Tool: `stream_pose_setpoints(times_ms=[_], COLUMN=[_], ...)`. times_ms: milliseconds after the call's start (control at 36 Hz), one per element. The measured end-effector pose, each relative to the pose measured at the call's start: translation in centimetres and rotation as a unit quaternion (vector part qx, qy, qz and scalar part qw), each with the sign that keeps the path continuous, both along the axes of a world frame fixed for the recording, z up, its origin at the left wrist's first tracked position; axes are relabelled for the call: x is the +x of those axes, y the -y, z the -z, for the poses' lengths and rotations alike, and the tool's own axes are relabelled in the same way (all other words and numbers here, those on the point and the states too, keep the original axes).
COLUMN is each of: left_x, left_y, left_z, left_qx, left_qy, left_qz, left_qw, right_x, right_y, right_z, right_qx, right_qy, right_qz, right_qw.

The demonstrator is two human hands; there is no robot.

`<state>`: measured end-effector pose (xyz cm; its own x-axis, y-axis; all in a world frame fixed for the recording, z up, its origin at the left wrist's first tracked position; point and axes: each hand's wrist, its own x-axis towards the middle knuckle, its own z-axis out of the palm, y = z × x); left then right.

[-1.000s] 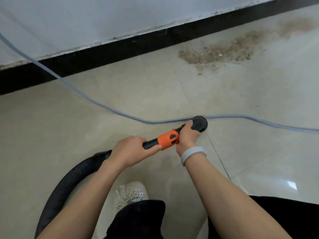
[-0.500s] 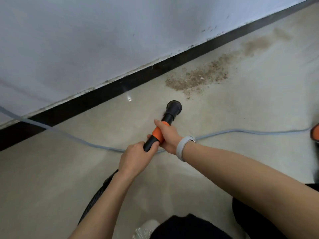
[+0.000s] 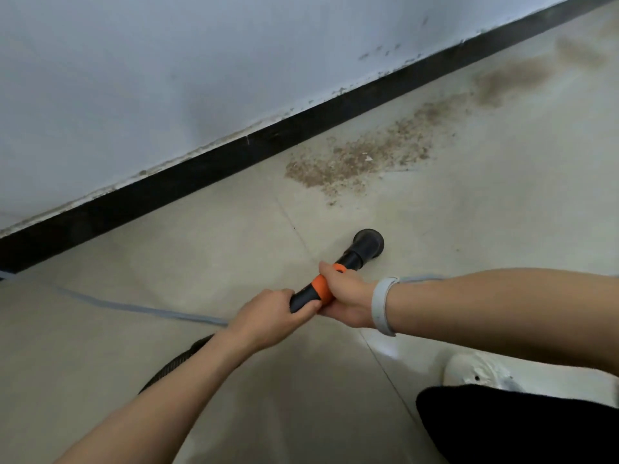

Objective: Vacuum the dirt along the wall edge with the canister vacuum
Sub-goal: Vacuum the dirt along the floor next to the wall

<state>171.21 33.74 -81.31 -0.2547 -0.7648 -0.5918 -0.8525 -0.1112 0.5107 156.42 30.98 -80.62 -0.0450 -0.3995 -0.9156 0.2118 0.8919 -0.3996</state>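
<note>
Since a second ago the nozzle has swung off the grey cable and now points at the dirt, which lies untouched along the black skirting, just beyond it. So the first pass looks about to begin. The left hand grips the black handle; the right hand wraps its orange collar. The canister is out of frame, and the hose is mostly hidden behind the left arm.
</note>
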Motion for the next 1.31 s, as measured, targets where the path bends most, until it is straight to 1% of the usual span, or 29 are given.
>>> stream_pose_setpoints(times_ms=[111,222,306,444,583,778,861,944,1028,1139,1194,1250,1306], left_x=[-6.1,-10.9,-13.9,-16.6,-16.3,-13.2,-11.8,-11.5,-12.3,-15.2,-16.7,-17.3,-16.6], left_y=[1.2,1.8,2.4,4.3,6.5,6.5,5.9,5.3,4.9,4.9,4.2,2.9,1.6], left_z=[-0.6,-0.8,-0.9,-1.0,-1.9,-3.0,-2.9,-2.1,-1.2,-0.7,-0.5,-0.1,0.1], left_qx=[-0.005,-0.004,0.022,0.013,-0.014,-0.029,-0.025,-0.033,-0.037,-0.051,-0.063,-0.073,-0.077], left_qy=[0.02,0.043,0.048,0.057,0.105,0.158,0.158,0.153,0.128,0.084,0.076,0.08,0.078], left_qz=[0.062,0.147,0.18,0.164,0.127,0.049,0.018,0.021,0.029,0.045,0.054,0.069,0.071], left_qw=[0.998,0.988,0.982,0.985,0.986,0.986,0.987,0.987,0.991,0.994,0.994,0.992,0.991], right_x=[-6.1,-10.8,-13.5,-15.7,-15.2,-12.1,-10.6,-10.0,-10.7,-13.2,-14.5,-15.2,-15.1], right_y=[-0.4,-1.6,-2.1,0.1,3.2,5.5,5.3,4.5,3.9,3.7,3.0,1.9,0.8], right_z=[-0.2,0.6,1.0,0.8,-0.2,-1.7,-1.4,-0.4,0.6,1.4,1.6,1.8,1.8], right_qx=[0.009,0.034,0.047,0.047,0.036,0.025,0.02,0.012,0.002,-0.008,-0.004,0.005,0.015], right_qy=[0.01,0.023,-0.006,-0.029,-0.022,0.044,0.047,0.025,-0.016,-0.081,-0.109,-0.112,-0.09], right_qz=[0.075,0.167,0.209,0.196,0.153,0.098,0.081,0.069,0.068,0.103,0.111,0.112,0.105], right_qw=[0.997,0.985,0.977,0.979,0.987,0.994,0.995,0.997,0.998,0.991,0.988,0.987,0.99])
